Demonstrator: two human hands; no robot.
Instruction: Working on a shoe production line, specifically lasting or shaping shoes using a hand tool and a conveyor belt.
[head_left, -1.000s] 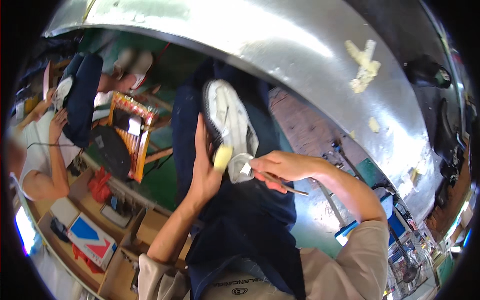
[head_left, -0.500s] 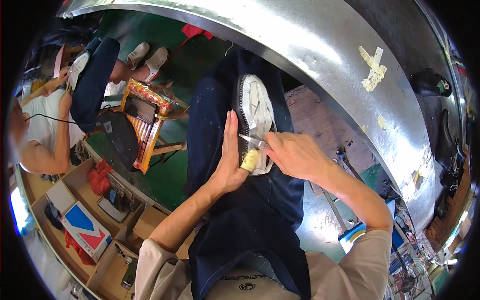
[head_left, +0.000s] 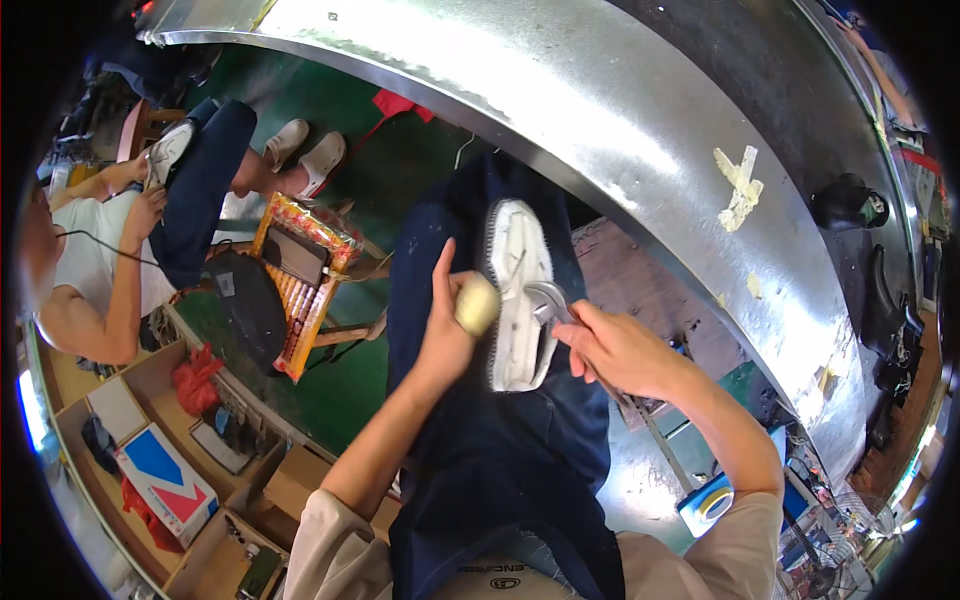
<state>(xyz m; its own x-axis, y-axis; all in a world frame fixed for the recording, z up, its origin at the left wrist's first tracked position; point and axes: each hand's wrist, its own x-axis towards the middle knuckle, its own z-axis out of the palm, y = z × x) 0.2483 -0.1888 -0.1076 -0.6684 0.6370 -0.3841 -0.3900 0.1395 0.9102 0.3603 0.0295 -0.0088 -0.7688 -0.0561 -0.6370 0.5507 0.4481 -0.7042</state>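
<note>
A shoe (head_left: pixel 520 350) lies sole side up along my lap, its pale bottom facing me and a toothed edge running round the toe. My right hand (head_left: pixel 625 350) is closed round a pair of metal pincers (head_left: pixel 546 298), whose curved head is at the shoe's right edge; whether it touches is unclear. Just left of the shoe, apart from it, my left hand (head_left: pixel 448 325) is raised with a finger stretched up and nothing seen in it. Its thumb has a yellow wrapping, blurred by motion. Dark blue cloth (head_left: pixel 490 450) covers my lap under the shoe.
A shiny metal bench (head_left: pixel 640 150) curves across ahead and to the right, with black shoes (head_left: pixel 850 203) beyond. At left, another person (head_left: pixel 105 260) holds a shoe, near a bamboo-topped stool (head_left: pixel 300 300). A divided wooden tray (head_left: pixel 150 395) holds a box and red bags.
My left hand has come off the shoe's side and moved left. The pincers have turned, their curved head now showing. The shoe and surroundings sit lower in view.
</note>
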